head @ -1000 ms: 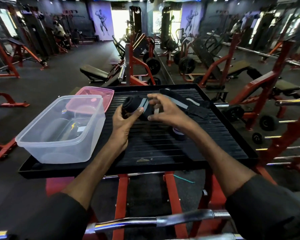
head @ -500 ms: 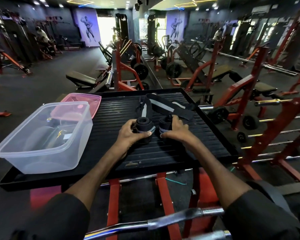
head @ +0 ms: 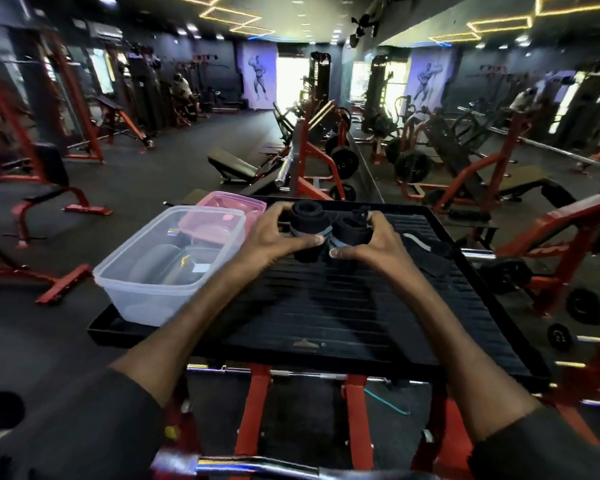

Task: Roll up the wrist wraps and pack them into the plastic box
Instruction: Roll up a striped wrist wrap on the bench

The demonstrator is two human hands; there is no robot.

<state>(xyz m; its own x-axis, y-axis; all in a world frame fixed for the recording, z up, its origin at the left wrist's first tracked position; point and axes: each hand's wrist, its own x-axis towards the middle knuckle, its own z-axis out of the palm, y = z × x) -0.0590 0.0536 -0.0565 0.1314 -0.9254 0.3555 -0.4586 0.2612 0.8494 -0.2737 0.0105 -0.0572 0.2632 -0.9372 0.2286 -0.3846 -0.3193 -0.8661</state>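
Note:
Two rolled black wrist wraps with grey stripes are held side by side above the black ribbed platform point(head: 343, 306). My left hand point(head: 274, 237) grips the left roll point(head: 307, 225), thumb underneath. My right hand point(head: 371, 244) grips the right roll point(head: 349, 230). Both rolls are lifted off the platform, to the right of the clear plastic box point(head: 167, 261), which stands open on the platform's left side. A loose black strap with a grey stripe point(head: 421, 245) lies flat to the right of my right hand.
The pink lid point(head: 232, 206) lies behind the box. Something dark with a yellow mark shows through the box's wall. Red gym frames, benches and weight plates surround the platform. A chrome bar point(head: 257, 469) runs across the bottom of the view.
Both hands have lifted the two rolls off the platform and moved them up and to the left, closer to the box. The loose strap now lies right of my hands.

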